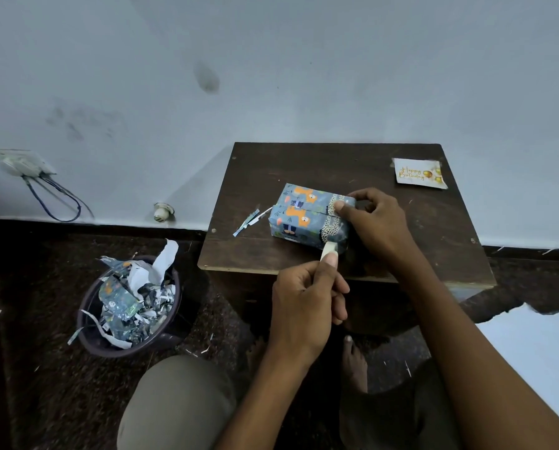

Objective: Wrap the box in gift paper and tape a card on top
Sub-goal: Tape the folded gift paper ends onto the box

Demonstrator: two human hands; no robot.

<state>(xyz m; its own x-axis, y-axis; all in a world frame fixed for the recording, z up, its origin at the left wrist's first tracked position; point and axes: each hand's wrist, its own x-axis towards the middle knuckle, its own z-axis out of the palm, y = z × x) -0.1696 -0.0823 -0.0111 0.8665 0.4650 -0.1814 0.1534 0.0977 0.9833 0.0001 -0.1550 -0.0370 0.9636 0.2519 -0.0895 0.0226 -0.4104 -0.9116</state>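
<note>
A box wrapped in blue animal-print paper [304, 214] lies on the small dark wooden table [385, 157]. A strip of pale tape [329, 248] runs over its right end and down toward me. My left hand [304, 303] pinches the tape's near end in front of the box. My right hand [375, 219] holds the box's right end, its thumb pressing the tape on top. A white "Happy Birthday" card [419, 173] lies at the table's far right corner, untouched.
Paper offcuts [249, 220] lie on the table left of the box. A dark bin [90, 339] full of wrapping scraps stands on the floor to the left. The wall runs close behind the table. My knees and bare feet are below the table's near edge.
</note>
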